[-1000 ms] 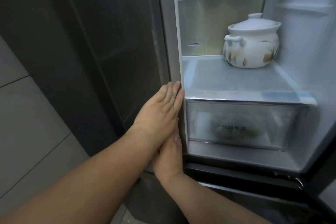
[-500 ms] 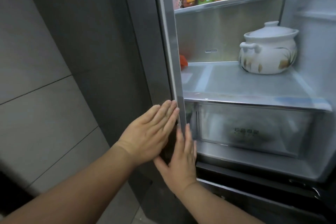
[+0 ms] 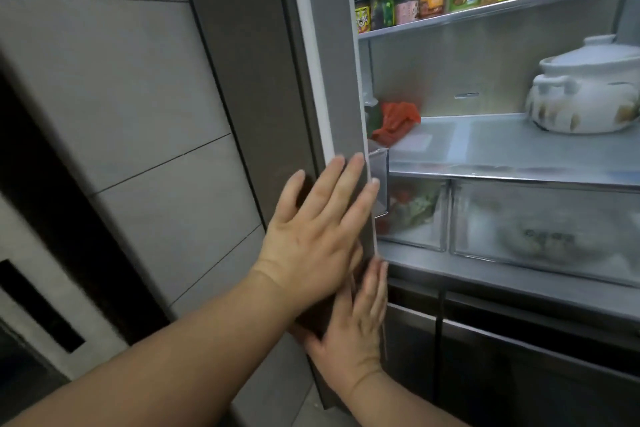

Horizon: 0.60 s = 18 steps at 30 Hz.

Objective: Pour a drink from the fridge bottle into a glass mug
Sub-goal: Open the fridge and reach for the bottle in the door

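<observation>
Behind the fridge door (image 3: 332,80), shelves lie hidden (crisper contents blurred).

Tall grey metal fridge (image 3: 450,73) standing open, interior lit; grey left door (image 3: 334,62) seen edge-on, partly swung, pale gasket strip along its inner edge.

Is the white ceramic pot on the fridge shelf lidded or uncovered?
Lidded. The white pot sits upright on the middle shelf with its knobbed lid seated flat on the rim.
</observation>
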Each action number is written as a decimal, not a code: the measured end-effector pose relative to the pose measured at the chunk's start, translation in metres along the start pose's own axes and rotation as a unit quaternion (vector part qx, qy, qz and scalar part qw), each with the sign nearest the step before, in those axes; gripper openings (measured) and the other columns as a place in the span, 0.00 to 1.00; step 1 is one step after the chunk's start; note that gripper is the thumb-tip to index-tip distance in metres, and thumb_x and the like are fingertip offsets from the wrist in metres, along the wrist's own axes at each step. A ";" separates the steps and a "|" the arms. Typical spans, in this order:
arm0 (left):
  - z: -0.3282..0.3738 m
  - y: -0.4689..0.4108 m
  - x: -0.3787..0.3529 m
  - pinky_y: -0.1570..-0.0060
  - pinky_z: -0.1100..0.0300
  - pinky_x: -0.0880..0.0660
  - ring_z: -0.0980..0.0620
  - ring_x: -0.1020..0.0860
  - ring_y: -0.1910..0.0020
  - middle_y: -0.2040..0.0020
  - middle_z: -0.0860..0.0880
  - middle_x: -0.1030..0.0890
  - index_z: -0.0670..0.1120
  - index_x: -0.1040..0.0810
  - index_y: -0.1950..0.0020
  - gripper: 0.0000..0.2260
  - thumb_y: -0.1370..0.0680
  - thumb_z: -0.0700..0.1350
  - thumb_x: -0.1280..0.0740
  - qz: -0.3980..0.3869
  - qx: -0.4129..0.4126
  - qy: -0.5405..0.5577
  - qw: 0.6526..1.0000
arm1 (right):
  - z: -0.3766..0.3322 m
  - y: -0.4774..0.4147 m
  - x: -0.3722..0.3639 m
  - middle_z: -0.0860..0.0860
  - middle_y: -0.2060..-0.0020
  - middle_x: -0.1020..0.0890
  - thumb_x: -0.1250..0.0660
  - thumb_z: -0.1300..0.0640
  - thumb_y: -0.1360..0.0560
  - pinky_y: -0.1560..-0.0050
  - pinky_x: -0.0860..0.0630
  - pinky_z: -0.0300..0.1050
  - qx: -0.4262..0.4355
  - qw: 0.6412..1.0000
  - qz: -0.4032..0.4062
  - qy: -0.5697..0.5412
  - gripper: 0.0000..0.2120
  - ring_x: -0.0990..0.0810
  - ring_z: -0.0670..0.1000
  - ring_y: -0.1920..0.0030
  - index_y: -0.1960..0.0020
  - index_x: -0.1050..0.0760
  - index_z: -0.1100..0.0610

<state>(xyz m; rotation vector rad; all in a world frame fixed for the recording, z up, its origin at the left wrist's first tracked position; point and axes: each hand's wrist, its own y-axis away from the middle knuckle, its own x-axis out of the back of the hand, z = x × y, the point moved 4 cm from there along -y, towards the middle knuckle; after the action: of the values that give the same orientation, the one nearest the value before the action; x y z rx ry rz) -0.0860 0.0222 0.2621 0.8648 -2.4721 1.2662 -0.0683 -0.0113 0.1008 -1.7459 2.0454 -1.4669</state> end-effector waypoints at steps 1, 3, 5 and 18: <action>-0.010 0.007 0.003 0.29 0.45 0.54 0.45 0.42 0.25 0.24 0.44 0.38 0.49 0.33 0.26 0.29 0.28 0.52 0.37 -0.012 0.011 -0.007 1.000 | -0.012 0.007 -0.005 0.59 0.22 0.63 0.40 0.27 0.38 0.28 0.52 0.56 0.001 1.000 0.004 0.003 0.56 0.54 0.64 0.24 0.21 0.62 0.49; -0.027 0.022 0.008 0.28 0.42 0.58 0.44 0.48 0.23 0.22 0.44 0.43 0.49 0.37 0.24 0.30 0.26 0.53 0.37 -0.031 0.025 -0.010 0.999 | -0.030 0.020 -0.013 0.58 0.22 0.61 0.40 0.29 0.35 0.28 0.53 0.56 0.010 1.000 0.010 0.019 0.51 0.57 0.62 0.23 0.21 0.56 0.50; -0.043 0.039 0.009 0.29 0.40 0.60 0.43 0.50 0.23 0.22 0.45 0.47 0.50 0.39 0.23 0.30 0.25 0.55 0.39 -0.038 0.031 -0.006 0.999 | -0.042 0.030 -0.016 0.57 0.21 0.56 0.38 0.34 0.33 0.27 0.51 0.58 0.033 0.999 0.035 0.005 0.45 0.53 0.61 0.22 0.23 0.49 0.51; -0.094 0.082 0.024 0.27 0.42 0.60 0.43 0.48 0.23 0.24 0.41 0.40 0.40 0.36 0.26 0.34 0.28 0.55 0.43 -0.092 0.097 0.029 0.991 | -0.095 -0.101 0.032 0.56 0.24 0.39 0.45 0.46 0.25 0.27 0.43 0.64 0.092 0.994 0.012 0.054 0.28 0.48 0.60 0.23 0.26 0.37 0.51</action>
<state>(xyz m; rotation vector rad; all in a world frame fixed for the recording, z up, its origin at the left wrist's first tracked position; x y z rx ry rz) -0.1595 0.1251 0.2753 1.0598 -2.1931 1.4580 -0.0629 0.0301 0.2371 -1.5985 1.9000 -1.7171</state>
